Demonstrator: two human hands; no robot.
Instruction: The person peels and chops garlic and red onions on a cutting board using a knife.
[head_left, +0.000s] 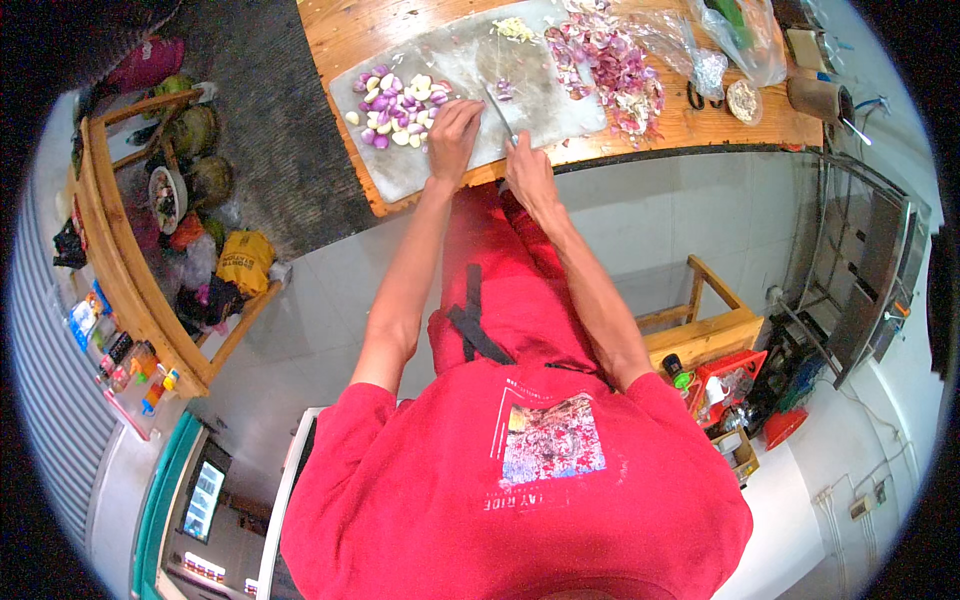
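Observation:
My right hand (529, 166) is closed round the handle of a knife (498, 109), whose blade points up and left over a pale cutting board (442, 60). Close to its left, my left hand (454, 136) rests at the board with fingers bent; whether it holds a piece is hidden. Peeled shallots and garlic cloves (397, 111) lie in a pile to the left of that hand. A few shallot pieces (504, 90) sit just right of the blade. Chopped garlic (513, 30) lies near the board's far edge.
Papery shallot and garlic skins (619, 75) cover the board's right end and the wooden table (697, 124). Farther right are black-handled scissors (697, 96), a small tub (744, 102), plastic bags (750, 45) and a metal container (817, 99). A wooden bench frame (701, 334) stands below.

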